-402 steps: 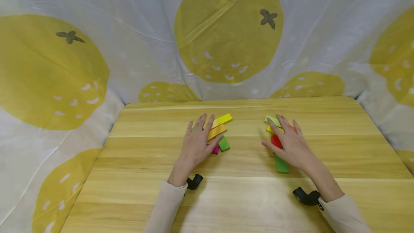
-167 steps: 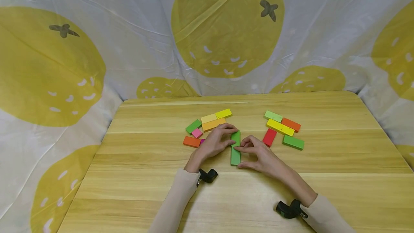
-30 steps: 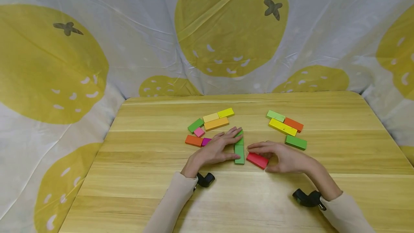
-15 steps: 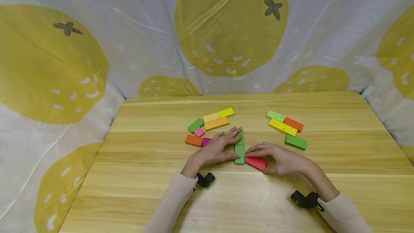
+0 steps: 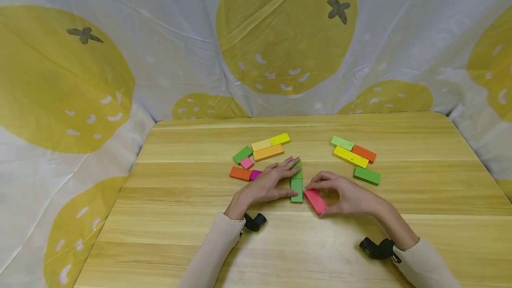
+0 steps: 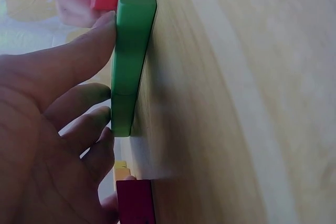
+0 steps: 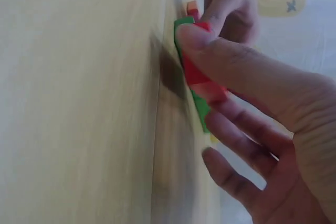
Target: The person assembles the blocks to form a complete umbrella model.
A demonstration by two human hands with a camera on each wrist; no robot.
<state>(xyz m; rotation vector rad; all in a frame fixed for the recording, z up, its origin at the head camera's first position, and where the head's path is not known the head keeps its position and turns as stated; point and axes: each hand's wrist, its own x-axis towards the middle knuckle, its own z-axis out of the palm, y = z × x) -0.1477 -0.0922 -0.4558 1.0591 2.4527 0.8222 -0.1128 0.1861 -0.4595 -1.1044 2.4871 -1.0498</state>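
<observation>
Two green blocks lie end to end in a line at the middle of the table, a near green block [image 5: 296, 191] and a far green block [image 5: 298, 175]. My left hand [image 5: 264, 184] rests on them with fingers extended, the thumb on the near one and the fingertips on the far one. Just right of the line, my right hand [image 5: 351, 195] pinches a red block [image 5: 315, 202] between thumb and fingers. The red block is angled, its far left end close to the near green block. In the right wrist view the thumb covers part of the red block [image 7: 196, 72].
Left of the line lie a magenta block [image 5: 255, 175], an orange-red block [image 5: 240, 173], a pink block [image 5: 246, 162] and several others. To the right are a long yellow block [image 5: 350, 157], a green block [image 5: 366, 175], a light green block [image 5: 342, 142] and an orange-red block [image 5: 364, 154].
My right hand has brought the red block from the right-hand group to beside the green line, and just now turned it more steeply. The left hand has stayed on the green blocks over the last second.
</observation>
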